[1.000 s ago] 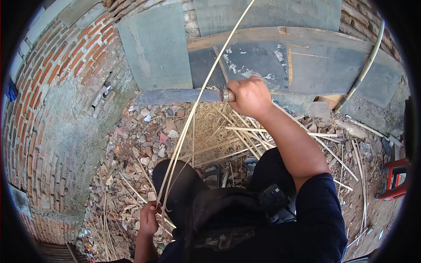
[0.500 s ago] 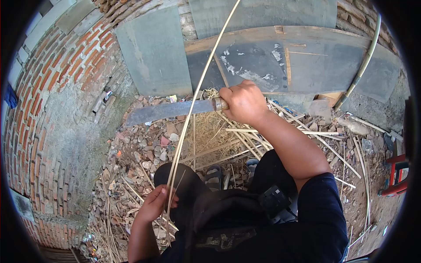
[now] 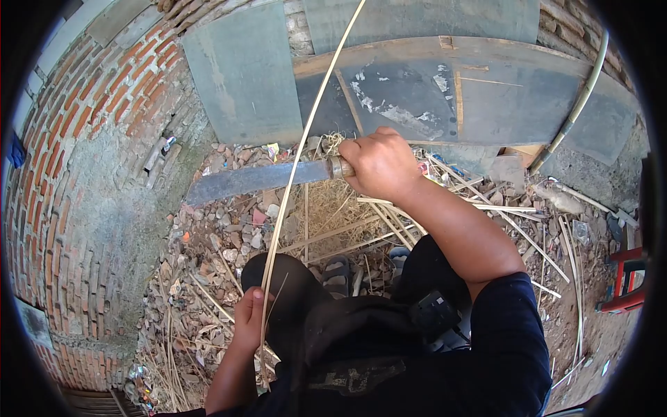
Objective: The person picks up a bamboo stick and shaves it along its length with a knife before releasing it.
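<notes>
My right hand (image 3: 384,164) is wrapped around the wooden handle of a machete (image 3: 257,183), whose broad grey blade points left. A long, thin bamboo strip (image 3: 278,226) slants from my lap up past the top edge of the view, crossing in front of the blade. Whether blade and strip touch, I cannot tell. Low on the left, my left hand (image 3: 249,316) is closed around the strip's lower part beside my knee, thumb on top. A thin sliver stands off the strip just above that hand.
Stones and rubble cover the ground, with pale shavings (image 3: 333,208) and several cut bamboo strips (image 3: 507,208) scattered over it. A brick wall (image 3: 76,201) rises at left; grey boards (image 3: 243,76) lean at the back. A bamboo pole (image 3: 573,115) and a red object (image 3: 625,281) are at right.
The machete and my right hand have shifted slightly left and the blade's tip dips a little. The strip's upper end has swung left, and my left hand has turned slightly around it.
</notes>
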{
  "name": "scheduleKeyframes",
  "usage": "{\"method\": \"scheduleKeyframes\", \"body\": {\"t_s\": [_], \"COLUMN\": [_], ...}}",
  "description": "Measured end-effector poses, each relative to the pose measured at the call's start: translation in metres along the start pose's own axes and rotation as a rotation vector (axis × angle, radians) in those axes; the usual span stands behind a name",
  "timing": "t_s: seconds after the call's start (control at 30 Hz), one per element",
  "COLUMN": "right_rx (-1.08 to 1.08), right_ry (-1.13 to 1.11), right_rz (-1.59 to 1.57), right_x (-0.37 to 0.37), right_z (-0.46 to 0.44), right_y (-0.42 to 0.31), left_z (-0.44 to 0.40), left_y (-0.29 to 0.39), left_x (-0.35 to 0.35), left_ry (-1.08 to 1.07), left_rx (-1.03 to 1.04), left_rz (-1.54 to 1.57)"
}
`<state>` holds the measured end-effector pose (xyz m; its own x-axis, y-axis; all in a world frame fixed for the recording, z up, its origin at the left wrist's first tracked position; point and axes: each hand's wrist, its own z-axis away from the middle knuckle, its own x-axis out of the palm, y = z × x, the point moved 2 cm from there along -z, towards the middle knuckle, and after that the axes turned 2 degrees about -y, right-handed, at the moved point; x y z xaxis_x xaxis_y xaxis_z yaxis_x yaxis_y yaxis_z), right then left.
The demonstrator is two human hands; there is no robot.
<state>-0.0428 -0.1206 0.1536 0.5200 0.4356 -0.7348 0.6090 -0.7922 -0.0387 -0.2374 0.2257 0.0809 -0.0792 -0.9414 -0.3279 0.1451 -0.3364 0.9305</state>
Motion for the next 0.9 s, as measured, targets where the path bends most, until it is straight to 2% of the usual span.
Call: {"method": "scheduleKeyframes", "body": {"t_s": [0.2, 0.4, 0.5, 0.6, 0.67, 0.73, 0.77, 0.87, 0.9], "right_rx": [0.011, -0.052, -0.014, -0.013, -0.089, -0.158, -0.110, 0.015, 0.050], "right_ry": [-0.185, -0.100, -0.150, -0.290, -0.235, -0.179, -0.173, -0.143, -0.126], "right_rz": [-0.050, 0.042, -0.020, -0.156, -0.092, -0.030, -0.006, 0.043, 0.046], "right_x": [-0.005, -0.008, -0.003, 0.000, 0.007, 0.009, 0.010, 0.011, 0.009], "right_z": [-0.003, -0.003, -0.002, 0.000, 0.002, 0.003, 0.003, -0.002, -0.001], "right_y": [0.000, 0.002, -0.003, -0.018, -0.027, -0.029, -0.025, -0.001, 0.014], "left_z": [0.003, 0.003, 0.003, 0.001, -0.003, -0.004, -0.003, 0.006, 0.009], "left_y": [-0.003, 0.002, 0.005, 0.017, 0.015, 0.010, 0.006, -0.004, -0.002], "left_x": [0.000, 0.002, 0.007, 0.014, 0.018, 0.014, 0.011, -0.002, -0.005], "left_ry": [0.011, -0.020, -0.017, -0.026, -0.033, -0.017, -0.007, 0.094, 0.099], "left_rx": [0.004, 0.042, 0.026, 0.001, -0.002, 0.005, 0.008, 0.190, 0.168], "left_rz": [-0.006, -0.016, 0.017, 0.059, 0.117, 0.048, 0.015, -0.330, -0.338]}}
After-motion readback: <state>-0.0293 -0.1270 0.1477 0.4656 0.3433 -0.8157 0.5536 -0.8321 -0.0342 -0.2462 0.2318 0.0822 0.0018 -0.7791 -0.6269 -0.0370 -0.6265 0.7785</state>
